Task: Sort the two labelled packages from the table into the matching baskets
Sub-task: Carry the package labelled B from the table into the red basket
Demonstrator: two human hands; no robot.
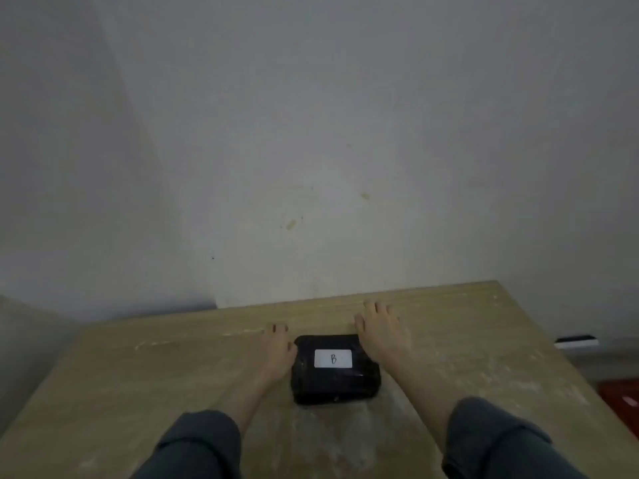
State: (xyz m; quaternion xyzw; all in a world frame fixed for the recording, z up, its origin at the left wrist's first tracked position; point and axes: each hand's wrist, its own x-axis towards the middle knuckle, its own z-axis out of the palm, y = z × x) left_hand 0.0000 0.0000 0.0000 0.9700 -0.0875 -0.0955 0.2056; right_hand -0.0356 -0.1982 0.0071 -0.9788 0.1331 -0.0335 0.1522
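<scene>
A black wrapped package [335,378] with a white label marked "B" lies flat on the wooden table [138,375], near its middle. My left hand [278,350] rests against the package's left side, fingers stretched forward. At the package's far right corner my right hand [382,331] lies palm down with its fingers spread on the table and its palm edge touching the wrap. Neither hand has lifted the package. Only one package is in view; no second package shows.
The table's far edge meets a plain pale wall. A red basket [620,397] peeks in low at the right edge, beside the table. A white and black strip [576,341] lies on the floor at the right.
</scene>
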